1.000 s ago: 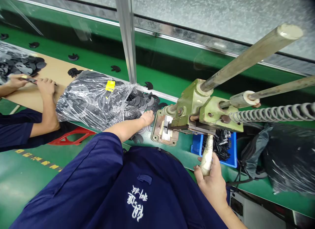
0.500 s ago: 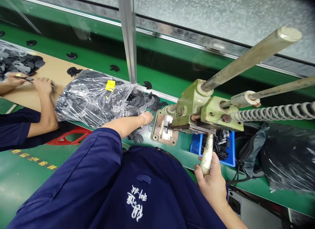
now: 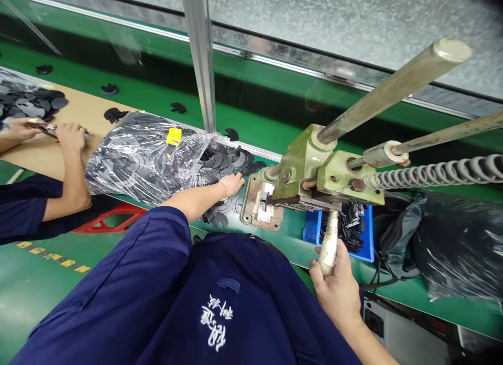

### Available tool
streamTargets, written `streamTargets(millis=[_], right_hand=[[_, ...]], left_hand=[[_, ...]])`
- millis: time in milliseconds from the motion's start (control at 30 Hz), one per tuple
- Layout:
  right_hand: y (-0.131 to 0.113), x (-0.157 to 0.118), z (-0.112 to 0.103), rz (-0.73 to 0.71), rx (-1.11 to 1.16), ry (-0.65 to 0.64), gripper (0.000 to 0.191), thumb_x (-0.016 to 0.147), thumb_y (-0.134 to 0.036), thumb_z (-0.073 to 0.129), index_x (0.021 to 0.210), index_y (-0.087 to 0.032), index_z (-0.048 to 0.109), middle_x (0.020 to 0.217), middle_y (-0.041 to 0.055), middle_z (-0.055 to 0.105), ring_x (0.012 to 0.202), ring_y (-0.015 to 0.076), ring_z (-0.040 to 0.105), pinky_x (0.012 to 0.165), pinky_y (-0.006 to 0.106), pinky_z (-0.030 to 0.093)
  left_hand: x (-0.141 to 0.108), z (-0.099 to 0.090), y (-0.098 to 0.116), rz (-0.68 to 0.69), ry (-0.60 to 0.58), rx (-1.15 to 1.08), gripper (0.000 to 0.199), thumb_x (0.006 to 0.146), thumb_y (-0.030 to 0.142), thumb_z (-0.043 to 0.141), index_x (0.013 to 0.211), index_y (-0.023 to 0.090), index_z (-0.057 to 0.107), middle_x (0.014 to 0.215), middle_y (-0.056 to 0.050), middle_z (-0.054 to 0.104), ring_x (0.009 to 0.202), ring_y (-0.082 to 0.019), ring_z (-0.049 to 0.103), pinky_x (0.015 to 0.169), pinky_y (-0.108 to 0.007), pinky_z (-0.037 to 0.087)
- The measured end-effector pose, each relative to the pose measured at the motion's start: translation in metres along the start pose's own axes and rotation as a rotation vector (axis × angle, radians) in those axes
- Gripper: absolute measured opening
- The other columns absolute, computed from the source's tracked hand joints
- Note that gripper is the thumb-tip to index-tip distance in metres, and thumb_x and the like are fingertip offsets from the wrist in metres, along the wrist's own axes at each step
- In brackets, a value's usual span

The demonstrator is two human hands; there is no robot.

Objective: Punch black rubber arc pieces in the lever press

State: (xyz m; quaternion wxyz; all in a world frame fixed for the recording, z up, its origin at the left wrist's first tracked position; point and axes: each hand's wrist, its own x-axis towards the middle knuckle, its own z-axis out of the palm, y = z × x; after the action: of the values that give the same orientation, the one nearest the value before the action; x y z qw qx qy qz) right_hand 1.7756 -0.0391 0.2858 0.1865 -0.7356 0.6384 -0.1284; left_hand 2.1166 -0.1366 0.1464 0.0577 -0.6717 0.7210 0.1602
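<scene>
My left hand rests at the right end of a pile of flat, dark grey curved pieces, close to the press's base. Its fingers point down among the pieces, slightly apart, and I see nothing held in them. The pile spills from the mouth of a clear plastic bag with a yellow label. My right hand is wrapped round the worn, whitish lever handle of a green hand press. A small metal fixture sits on the press's base plate, beside my left hand.
Behind the lever stands a blue bin of small black parts. A dark bag and a large plastic-wrapped bundle lie at the right. At the left, a co-worker's hands hold a tool. A metal post rises behind the pile.
My left hand's fingers have spread a little and reach slightly further over the pieces. My right hand stays on the lever handle. The whole view has shifted slightly.
</scene>
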Motion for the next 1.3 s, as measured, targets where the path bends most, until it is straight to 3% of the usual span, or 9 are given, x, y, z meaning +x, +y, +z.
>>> streamTargets(millis=[100,267,400,567,700,1067,1300], right_hand=[[0.0,0.0,0.0,0.001,0.001,0.001,0.075,0.08,-0.045,0.05,0.145,-0.017,0.028,0.109,0.0094,0.068,0.087,0.0258,0.065,0.076,0.036,0.051],[0.0,0.0,0.0,0.02,-0.018,0.0,0.076,0.08,-0.046,0.05,0.146,-0.016,0.028,0.106,0.0093,0.069,0.085,0.0254,0.066,0.074,0.036,0.051],[0.0,0.0,0.0,0.013,-0.034,0.004,0.075,0.08,-0.045,0.051,0.145,-0.016,0.028,0.106,0.0092,0.069,0.084,0.0253,0.065,0.073,0.036,0.051],[0.0,0.0,0.0,0.008,-0.022,0.004,0.075,0.08,-0.045,0.051,0.145,-0.015,0.028,0.107,0.0099,0.068,0.087,0.0266,0.065,0.076,0.037,0.051],[-0.001,-0.001,-0.001,0.005,-0.023,0.006,0.073,0.08,-0.044,0.051,0.144,-0.017,0.03,0.107,0.0095,0.069,0.086,0.0259,0.066,0.075,0.037,0.051],[0.0,-0.001,0.0,0.027,-0.02,0.003,0.076,0.079,-0.046,0.049,0.146,-0.016,0.028,0.109,0.0106,0.068,0.084,0.0249,0.066,0.074,0.036,0.052],[-0.003,0.0,-0.003,0.029,-0.024,-0.009,0.073,0.079,-0.044,0.05,0.144,-0.018,0.031,0.107,0.0083,0.069,0.084,0.0244,0.066,0.074,0.035,0.052]], left_hand=[[-0.003,-0.004,-0.003,-0.028,0.124,-0.068,0.035,0.088,0.008,0.037,0.117,0.014,0.056,0.115,-0.014,0.055,0.11,-0.024,0.052,0.093,-0.035,0.042],[-0.009,-0.011,0.008,-0.232,0.235,-0.391,0.023,0.091,0.018,0.041,0.108,0.013,0.055,0.111,-0.014,0.059,0.108,-0.023,0.054,0.096,-0.033,0.042],[-0.01,0.0,0.03,-0.293,0.112,-0.84,0.02,0.095,0.028,0.043,0.109,0.017,0.052,0.103,-0.009,0.063,0.092,-0.018,0.062,0.082,-0.031,0.052],[-0.003,0.017,0.052,-0.234,-0.031,-1.352,0.021,0.089,0.016,0.053,0.11,0.018,0.051,0.095,-0.002,0.063,0.071,-0.01,0.063,0.062,-0.022,0.055],[0.002,0.02,0.058,-0.224,-0.03,-1.366,0.035,0.082,0.015,0.062,0.116,0.019,0.053,0.092,-0.001,0.062,0.067,-0.009,0.059,0.054,-0.018,0.052],[0.016,0.036,0.058,-0.205,-0.054,-1.239,0.015,0.081,0.026,0.065,0.09,0.015,0.063,0.066,0.003,0.058,0.049,-0.006,0.049,0.047,-0.016,0.043],[0.022,0.026,0.06,-0.203,-0.036,-1.082,0.014,0.077,0.028,0.07,0.083,0.016,0.065,0.07,0.003,0.061,0.055,-0.007,0.052,0.048,-0.015,0.04]])
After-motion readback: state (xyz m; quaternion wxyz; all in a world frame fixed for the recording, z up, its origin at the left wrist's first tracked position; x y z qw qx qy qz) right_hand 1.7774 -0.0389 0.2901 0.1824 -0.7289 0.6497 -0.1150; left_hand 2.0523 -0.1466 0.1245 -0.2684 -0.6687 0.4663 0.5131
